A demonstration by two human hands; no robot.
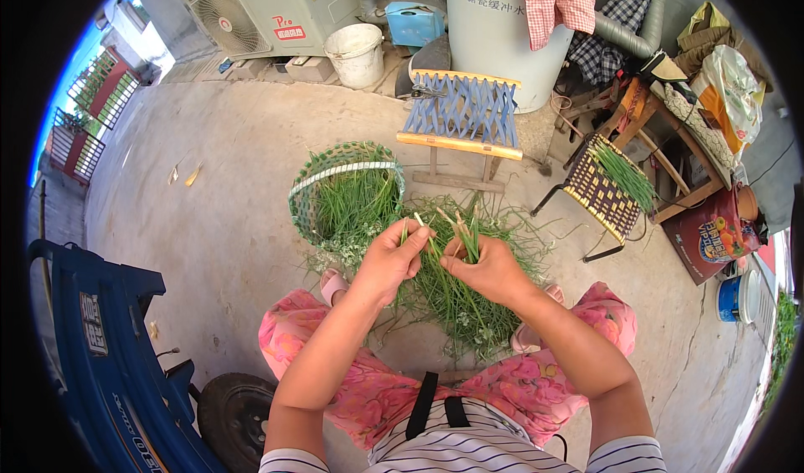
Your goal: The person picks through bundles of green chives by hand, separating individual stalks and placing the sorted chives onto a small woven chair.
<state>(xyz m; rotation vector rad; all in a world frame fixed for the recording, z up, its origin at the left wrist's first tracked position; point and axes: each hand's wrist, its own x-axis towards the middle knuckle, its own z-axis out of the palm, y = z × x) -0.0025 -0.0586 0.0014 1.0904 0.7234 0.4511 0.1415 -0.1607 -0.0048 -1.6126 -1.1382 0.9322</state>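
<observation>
My left hand (pixel 392 256) pinches a thin green stalk with a pale end between thumb and fingers. In my right hand (pixel 493 269) is a small bunch of green stalks (pixel 470 234), their pale, dry-looking ends pointing up and away from me. Both hands are held close together over a loose heap of long green stems (pixel 483 313) on the ground between my feet; some small white flower heads show in it. Just beyond my left hand, a green woven basket (pixel 300 212) with a white-wrapped handle lies tipped towards me, filled with more green stems (pixel 358 197).
A folding stool (pixel 461 112) with blue webbing stands ahead, metal scissors (pixel 428 90) on it. To the right, a woven-seat stool (pixel 597 200) carries a bundle of green stalks (pixel 622 175). A blue vehicle (pixel 107 347) with a black wheel (pixel 235 419) is at left. A white bucket (pixel 355 55) stands behind.
</observation>
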